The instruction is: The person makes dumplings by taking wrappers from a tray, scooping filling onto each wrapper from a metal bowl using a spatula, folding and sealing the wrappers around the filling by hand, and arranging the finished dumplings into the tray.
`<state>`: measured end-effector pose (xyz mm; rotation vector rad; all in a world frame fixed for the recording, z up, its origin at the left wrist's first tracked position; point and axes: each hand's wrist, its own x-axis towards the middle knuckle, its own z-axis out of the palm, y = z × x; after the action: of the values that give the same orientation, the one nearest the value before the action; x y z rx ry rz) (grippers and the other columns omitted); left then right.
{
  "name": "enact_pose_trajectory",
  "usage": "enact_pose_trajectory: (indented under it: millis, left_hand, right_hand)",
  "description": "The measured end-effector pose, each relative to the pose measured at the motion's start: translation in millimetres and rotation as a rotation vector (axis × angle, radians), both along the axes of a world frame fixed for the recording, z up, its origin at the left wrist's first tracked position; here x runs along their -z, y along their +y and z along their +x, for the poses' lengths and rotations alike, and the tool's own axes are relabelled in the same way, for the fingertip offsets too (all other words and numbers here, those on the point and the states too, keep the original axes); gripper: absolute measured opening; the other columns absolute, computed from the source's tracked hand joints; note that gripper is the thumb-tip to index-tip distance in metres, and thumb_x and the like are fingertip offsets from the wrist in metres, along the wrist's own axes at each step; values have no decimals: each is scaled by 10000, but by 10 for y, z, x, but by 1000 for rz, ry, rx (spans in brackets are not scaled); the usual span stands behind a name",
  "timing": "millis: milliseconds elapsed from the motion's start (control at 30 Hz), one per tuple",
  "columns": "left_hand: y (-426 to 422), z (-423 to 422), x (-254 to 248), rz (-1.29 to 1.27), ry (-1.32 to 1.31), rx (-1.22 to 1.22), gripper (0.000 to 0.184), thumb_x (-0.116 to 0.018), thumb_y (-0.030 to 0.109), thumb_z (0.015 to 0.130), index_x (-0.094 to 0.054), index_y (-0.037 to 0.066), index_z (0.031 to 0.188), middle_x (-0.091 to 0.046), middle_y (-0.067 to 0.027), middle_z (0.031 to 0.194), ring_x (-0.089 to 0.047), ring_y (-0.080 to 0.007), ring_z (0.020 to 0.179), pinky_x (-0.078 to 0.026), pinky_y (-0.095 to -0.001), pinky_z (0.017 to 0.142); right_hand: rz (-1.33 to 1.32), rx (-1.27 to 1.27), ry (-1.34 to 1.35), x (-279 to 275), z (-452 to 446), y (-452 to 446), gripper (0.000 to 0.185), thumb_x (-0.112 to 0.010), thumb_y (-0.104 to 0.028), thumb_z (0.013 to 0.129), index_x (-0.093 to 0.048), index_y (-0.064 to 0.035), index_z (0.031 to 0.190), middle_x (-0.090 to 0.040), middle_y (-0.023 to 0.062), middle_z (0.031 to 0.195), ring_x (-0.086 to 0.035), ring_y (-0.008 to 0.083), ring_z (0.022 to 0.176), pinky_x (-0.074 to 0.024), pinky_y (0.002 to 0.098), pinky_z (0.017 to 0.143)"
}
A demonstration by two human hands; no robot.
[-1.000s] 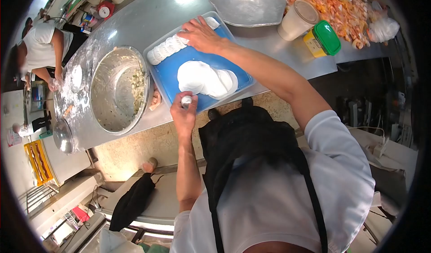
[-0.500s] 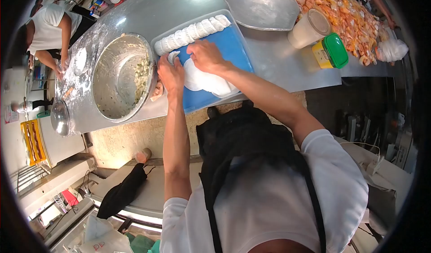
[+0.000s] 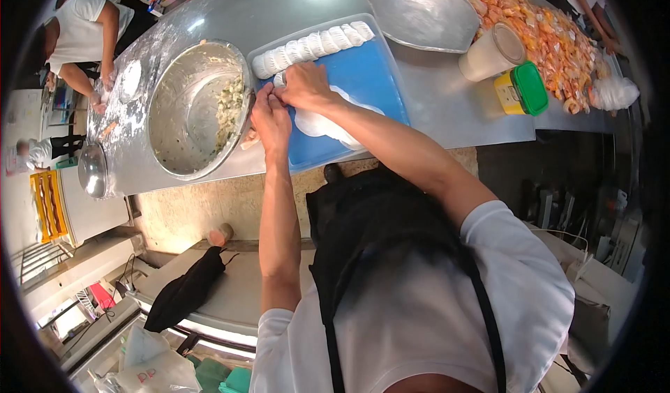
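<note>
At the upper left of the frame a co-worker [image 3: 91, 27] bends over the floury end of the table [image 3: 230, 27]. Right of that stands the bowl [image 3: 171, 117], with filling [image 3: 230, 110] along its right wall. Next, left of centre, the left hand [image 3: 271, 117] has its fingers bent and drawn together on a small white piece [image 3: 279, 79], at the left side of the blue tray [image 3: 377, 76]. The right hand [image 3: 307, 85] meets it there, fingers curled; their tips are hidden, so I cannot tell how far they close or whether they grip the piece.

To handle it well, the left fingers should probably carry the piece lightly while the right ones press in short, even pinches; a hard squeeze could tear the soft dough, and filling on the edge could spoil the seal.

The row [image 3: 314, 48] runs along the tray's upper edge, and below it the right forearm crosses the white rounds [image 3: 310, 124], so the sleeve and wrist are best kept off them
</note>
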<state>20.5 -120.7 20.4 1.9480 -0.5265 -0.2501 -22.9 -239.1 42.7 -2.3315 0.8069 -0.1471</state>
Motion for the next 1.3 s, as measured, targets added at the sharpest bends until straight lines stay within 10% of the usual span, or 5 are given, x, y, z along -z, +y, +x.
enact_pose_trajectory:
  millis: [567,867,1067,1167,1300]
  left_hand:
    - [915,-529,-314,61,-85,79,245,-595,149,989,-682,-55,1092,-688,-110,847,-581,-144,711,-498,-304,668]
    - [1058,-476,-36,-30,-107,-53,244,-614,158,981,-666,-32,1126,-675,-82,824,-580,-126,674,-484,-278,608]
    - [926,-194,70,233,-70,170,309,-625,211,981,-669,-86,1055,-682,-215,878,-653,-254,690,-514,-373,655]
    - [872,-124,152,194,-259,196,308,-611,209,983,-663,-89,1045,-680,-228,862,-668,-263,697,-521,-375,660]
    - [835,68,167,132,-148,217,281,-589,191,982,-669,-76,1010,-705,-226,950,-689,-257,695,-529,-381,637]
  right_hand:
    - [205,66,89,50,359,161,289,-731,-269,790,-766,-45,968,-741,187,1056,-697,345,1048,-444,497,979]
    - [213,-9,-46,-14,13,-191,363,-803,-317,789,-736,-26,996,-734,178,966,-700,332,947,-543,402,842]
    - [-687,349,-423,98,-1393,-830,400,-759,-284,837,-686,-20,1129,-718,191,1061,-694,351,961,-540,449,864]
    - [-74,448,-29,112,-1932,-796,301,-716,-246,837,-712,-28,1045,-731,186,929,-701,371,842,-550,467,799]
    - [-191,346,-89,225,-1924,-884,204,-621,-202,830,-731,-37,878,-713,211,867,-689,399,813,-549,477,771]
